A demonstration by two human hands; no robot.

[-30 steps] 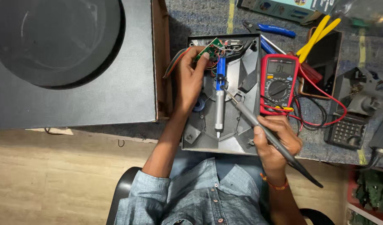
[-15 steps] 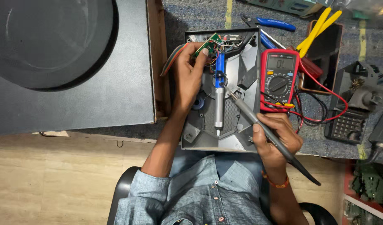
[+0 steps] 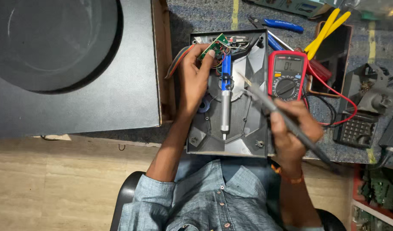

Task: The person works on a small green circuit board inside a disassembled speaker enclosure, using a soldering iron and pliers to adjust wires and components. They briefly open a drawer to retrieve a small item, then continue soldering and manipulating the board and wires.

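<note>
Hands – two | left hand (image 3: 195,75) pinching one green circuit board (image 3: 215,45) | right hand (image 3: 290,128) clasping one soldering iron (image 3: 265,102) | one red multimeter (image 3: 287,75)

Multimeter (image 3: 287,77) and, seemingly, cables crowding right.

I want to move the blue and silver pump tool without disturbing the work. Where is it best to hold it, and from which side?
Probably grip the desoldering pump at its bare silver barrel, the lower half, coming from the person's near side. It lies lengthwise on the grey panel, and that end is free; the blue end sits close to the left hand holding the green circuit board. The right hand holds the soldering iron beside it.
</note>
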